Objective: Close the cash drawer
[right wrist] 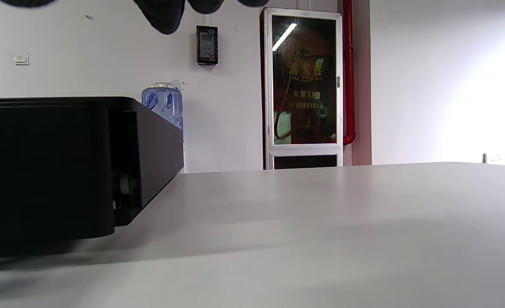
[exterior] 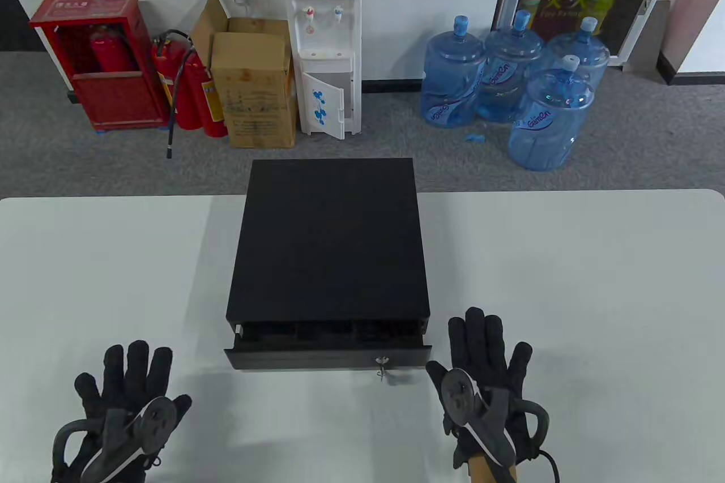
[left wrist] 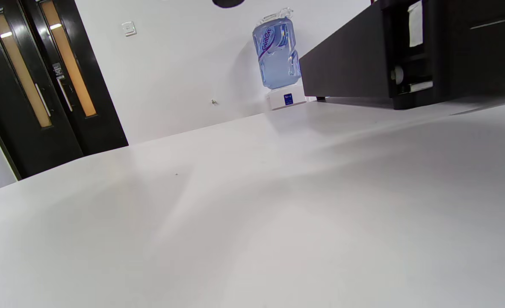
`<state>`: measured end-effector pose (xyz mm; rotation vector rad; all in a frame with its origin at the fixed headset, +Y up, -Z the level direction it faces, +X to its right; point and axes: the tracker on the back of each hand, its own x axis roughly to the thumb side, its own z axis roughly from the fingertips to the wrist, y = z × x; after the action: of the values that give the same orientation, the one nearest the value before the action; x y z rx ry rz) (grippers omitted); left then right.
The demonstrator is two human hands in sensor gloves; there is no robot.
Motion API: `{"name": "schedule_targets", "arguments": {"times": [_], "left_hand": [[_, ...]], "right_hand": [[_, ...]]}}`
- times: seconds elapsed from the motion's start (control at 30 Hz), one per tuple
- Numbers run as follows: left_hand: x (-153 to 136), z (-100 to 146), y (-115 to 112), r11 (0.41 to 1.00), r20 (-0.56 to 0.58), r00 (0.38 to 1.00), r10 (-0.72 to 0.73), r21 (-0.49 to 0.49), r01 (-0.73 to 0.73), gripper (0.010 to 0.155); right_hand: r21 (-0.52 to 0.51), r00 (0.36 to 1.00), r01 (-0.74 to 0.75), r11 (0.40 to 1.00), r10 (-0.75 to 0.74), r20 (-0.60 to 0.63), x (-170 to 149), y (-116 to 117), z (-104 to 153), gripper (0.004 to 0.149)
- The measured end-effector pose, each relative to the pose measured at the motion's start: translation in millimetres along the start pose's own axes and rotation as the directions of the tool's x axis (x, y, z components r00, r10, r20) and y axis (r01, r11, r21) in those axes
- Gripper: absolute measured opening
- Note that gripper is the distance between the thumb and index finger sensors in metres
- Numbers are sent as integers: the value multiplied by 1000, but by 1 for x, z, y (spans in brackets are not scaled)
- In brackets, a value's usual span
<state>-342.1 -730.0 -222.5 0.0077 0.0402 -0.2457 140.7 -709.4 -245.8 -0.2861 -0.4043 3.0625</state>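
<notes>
Cash drawer (exterior: 327, 357) is sitting a little way out of its black case (exterior: 328, 239) at the middle of the white worktop (exterior: 566, 279), its front panel facing the near edge and showing a strip of dark compartments behind it. A small key (exterior: 382, 368) is hanging from the lock on that front panel, right of centre. The left hand (exterior: 127, 392) is lying flat on the worktop near the bottom left, fingers spread and holding nothing, well apart from the drawer front. The right hand (exterior: 487, 370) is resting flat too, fingers fanned out and empty, just beside the drawer's right front corner without touching it. In the left wrist view the case's left side (left wrist: 346, 64) is showing a roller and a white tab at the gap. In the right wrist view the drawer end (right wrist: 42, 171) is filling the left, with dark fingertips (right wrist: 162, 17) hanging at the top edge.
</notes>
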Motion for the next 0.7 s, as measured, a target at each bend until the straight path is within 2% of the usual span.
{"name": "schedule_targets", "arguments": {"times": [0.7], "left_hand": [[2, 0, -1, 1000, 3, 1000, 3, 9, -3, 84]], "right_hand": [[-21, 1000, 6, 1000, -6, -3, 0, -1, 1, 79]]}}
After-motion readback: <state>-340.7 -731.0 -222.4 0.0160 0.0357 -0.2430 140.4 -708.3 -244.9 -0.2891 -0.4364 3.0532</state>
